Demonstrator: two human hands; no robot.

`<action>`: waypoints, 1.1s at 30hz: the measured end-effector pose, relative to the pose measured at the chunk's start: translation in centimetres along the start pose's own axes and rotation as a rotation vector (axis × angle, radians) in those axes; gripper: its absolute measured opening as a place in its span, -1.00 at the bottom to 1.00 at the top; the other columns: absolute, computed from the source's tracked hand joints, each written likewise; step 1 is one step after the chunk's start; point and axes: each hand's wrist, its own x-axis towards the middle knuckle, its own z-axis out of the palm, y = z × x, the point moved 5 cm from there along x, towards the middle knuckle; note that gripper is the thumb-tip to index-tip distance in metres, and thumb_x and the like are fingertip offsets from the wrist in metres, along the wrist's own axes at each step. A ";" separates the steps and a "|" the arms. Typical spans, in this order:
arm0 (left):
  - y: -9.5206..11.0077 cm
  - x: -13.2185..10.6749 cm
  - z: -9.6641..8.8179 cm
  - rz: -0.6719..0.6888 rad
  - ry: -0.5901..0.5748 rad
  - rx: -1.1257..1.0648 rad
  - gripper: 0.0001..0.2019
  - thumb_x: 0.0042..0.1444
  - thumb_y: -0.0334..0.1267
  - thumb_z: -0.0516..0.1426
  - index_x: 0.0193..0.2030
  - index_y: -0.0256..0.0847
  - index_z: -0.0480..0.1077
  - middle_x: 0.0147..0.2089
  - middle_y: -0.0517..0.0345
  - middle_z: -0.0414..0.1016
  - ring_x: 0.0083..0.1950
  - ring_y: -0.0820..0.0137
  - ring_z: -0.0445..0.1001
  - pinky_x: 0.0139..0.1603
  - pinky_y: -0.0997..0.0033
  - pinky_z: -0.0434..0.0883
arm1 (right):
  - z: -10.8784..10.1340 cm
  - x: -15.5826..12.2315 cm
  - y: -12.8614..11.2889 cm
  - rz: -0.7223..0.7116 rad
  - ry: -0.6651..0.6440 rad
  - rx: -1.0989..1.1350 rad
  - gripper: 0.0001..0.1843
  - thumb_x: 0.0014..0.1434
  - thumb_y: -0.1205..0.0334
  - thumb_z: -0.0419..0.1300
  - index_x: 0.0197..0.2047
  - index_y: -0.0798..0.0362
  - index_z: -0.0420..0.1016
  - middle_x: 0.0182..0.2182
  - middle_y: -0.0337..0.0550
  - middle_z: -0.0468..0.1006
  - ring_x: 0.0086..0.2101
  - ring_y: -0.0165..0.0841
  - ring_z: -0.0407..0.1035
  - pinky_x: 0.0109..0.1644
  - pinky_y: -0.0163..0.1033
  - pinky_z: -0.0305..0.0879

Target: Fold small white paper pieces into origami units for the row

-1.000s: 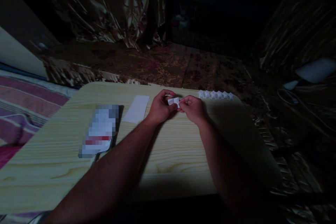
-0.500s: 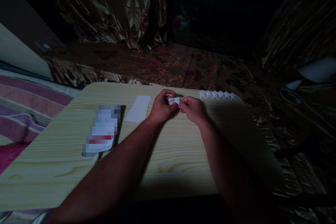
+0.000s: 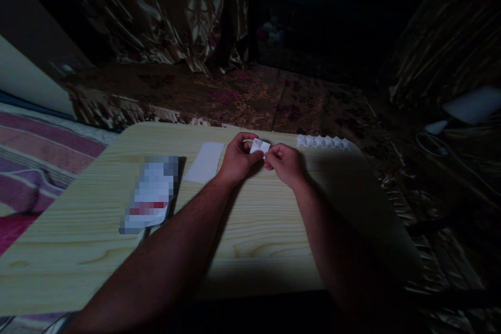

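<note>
A small folded piece of white paper is held between my hands above the far half of the wooden table. My left hand grips its left side, thumb at the near edge and fingers curled behind. At the near right corner my right hand pinches the paper with thumb and forefinger. Flat white sheets lie just left of my left hand; I cannot tell how many. Beyond my right hand, several folded white paper pieces stand in a row along the table's far edge.
A blurred-out flat object, perhaps a phone, lies on the table's left side with a cable below it. A striped cloth covers a surface at left. Patterned curtains hang behind, and a white lamp-like object stands at right.
The folded paper has turned and tipped, so more of its creased square face shows. Both hands stay closed on it, with the right hand shifted slightly left.
</note>
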 end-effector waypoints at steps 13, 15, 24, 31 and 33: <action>0.0 -0.1 0.4 -0.029 0.005 -0.042 -0.54 -0.21 -0.38 0.30 -0.13 -0.21 0.29 -0.38 0.21 0.52 -0.46 0.49 0.45 -0.38 0.49 0.38 | -0.1 -0.1 0.0 -0.057 0.018 -0.061 -0.87 -0.03 0.18 0.19 -0.45 0.05 0.35 -0.62 -0.31 0.45 -0.60 -0.45 0.37 -0.51 -0.37 0.28; 0.1 -0.1 0.4 -0.024 0.007 -0.038 -0.55 -0.21 -0.39 0.30 -0.13 -0.21 0.28 -0.38 0.22 0.52 -0.46 0.50 0.44 -0.39 0.50 0.37 | -0.1 -0.1 0.0 -0.060 0.022 -0.070 -0.88 -0.04 0.19 0.18 -0.45 0.05 0.36 -0.62 -0.31 0.45 -0.59 -0.45 0.37 -0.51 -0.37 0.28; 0.0 -0.1 0.4 -0.006 0.022 -0.007 -0.55 -0.22 -0.42 0.27 -0.13 -0.20 0.26 -0.42 0.24 0.49 -0.48 0.50 0.43 -0.43 0.53 0.34 | -0.1 -0.1 0.1 -0.057 0.027 -0.093 -0.90 -0.05 0.21 0.18 -0.46 0.05 0.36 -0.63 -0.30 0.45 -0.59 -0.44 0.37 -0.52 -0.38 0.27; -0.1 -0.1 0.4 -0.035 0.030 -0.046 -0.53 -0.24 -0.44 0.28 -0.13 -0.21 0.26 -0.42 0.24 0.50 -0.48 0.50 0.44 -0.42 0.52 0.35 | -0.1 0.0 0.4 -0.036 0.017 -0.070 -0.89 -0.05 0.21 0.19 -0.46 0.05 0.36 -0.64 -0.30 0.45 -0.60 -0.44 0.36 -0.53 -0.37 0.27; -0.1 -0.1 0.5 -0.056 0.031 -0.074 -0.53 -0.24 -0.43 0.28 -0.13 -0.21 0.26 -0.42 0.24 0.50 -0.48 0.49 0.44 -0.42 0.50 0.36 | -0.1 0.0 0.3 -0.037 0.005 -0.054 -0.90 -0.05 0.21 0.19 -0.47 0.05 0.36 -0.64 -0.30 0.44 -0.61 -0.44 0.35 -0.53 -0.37 0.26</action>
